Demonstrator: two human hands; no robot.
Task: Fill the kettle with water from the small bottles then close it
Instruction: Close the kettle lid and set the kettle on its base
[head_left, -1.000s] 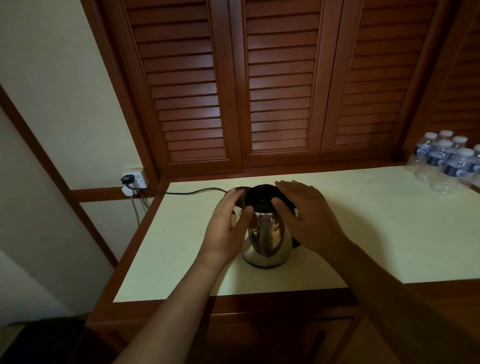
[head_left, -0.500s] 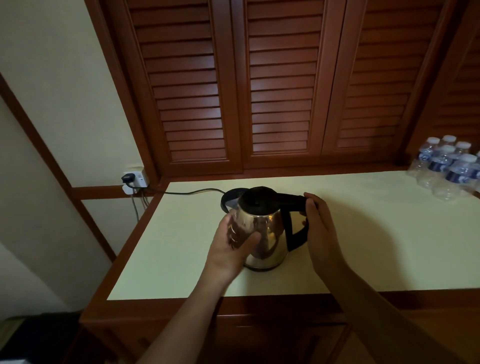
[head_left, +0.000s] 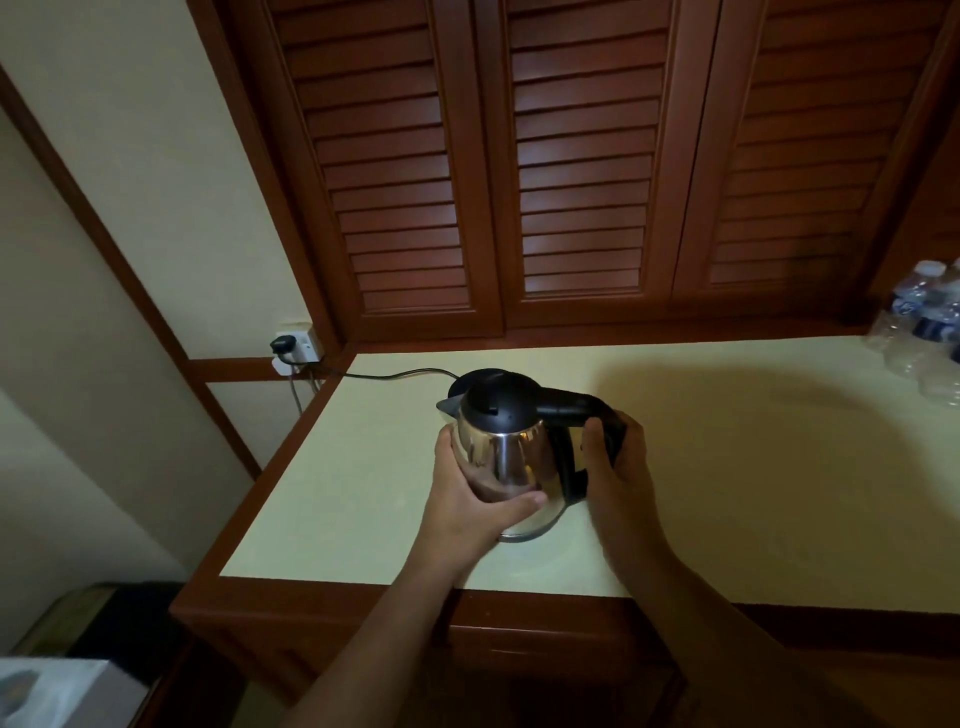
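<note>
A shiny steel kettle (head_left: 511, 457) with a black lid (head_left: 498, 402) and black handle stands on the pale countertop (head_left: 727, 493), its lid down. My left hand (head_left: 470, 501) wraps around the kettle's metal body from the left. My right hand (head_left: 615, 460) grips the black handle on the right. Several small clear water bottles (head_left: 922, 327) with blue labels stand at the far right edge of the counter, well away from both hands.
The kettle's black base (head_left: 457, 387) sits just behind it, its cord (head_left: 395, 375) running left to a wall socket (head_left: 296, 351). Louvred wooden doors (head_left: 571, 156) rise behind the counter. A wooden edge borders the counter's front and left.
My right hand slid off the lid and closed on the handle. My left hand took hold of the body. The kettle came forward off its base, toward me.
</note>
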